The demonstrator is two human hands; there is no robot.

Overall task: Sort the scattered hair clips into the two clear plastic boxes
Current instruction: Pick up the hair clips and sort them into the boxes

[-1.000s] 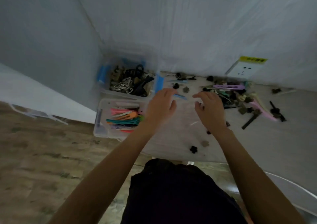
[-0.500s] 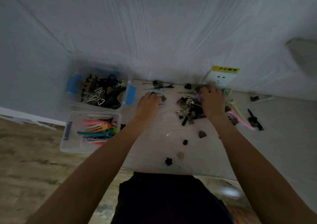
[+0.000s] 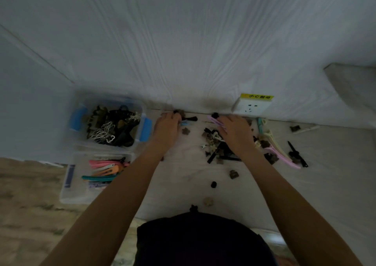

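My left hand (image 3: 166, 129) reaches to the table's far edge, fingers curled, with the end of a small blue clip (image 3: 184, 124) poking out beside them. Its fingertips are at a small dark clip (image 3: 179, 112). My right hand (image 3: 236, 133) lies over the pile of dark clips (image 3: 213, 145) and pinches a long lilac clip (image 3: 214, 120). The far clear box (image 3: 81, 105), with blue latches, holds dark claw clips and silver ones. The near clear box (image 3: 81, 194) holds long coloured clips. Long pink and cream clips (image 3: 278, 151) lie right of my right hand.
Loose small clips lie on the white table (image 3: 183, 184) toward me, among them a brown one (image 3: 234, 174) and a black one (image 3: 213, 184). A wall socket (image 3: 252, 107) sits at the back. The wall runs directly behind the table. Wooden floor shows on the left.
Both hands have moved away from me to the table's far edge. The right hand has closed on the lilac clip. The camera has shifted, so the boxes appear further left.
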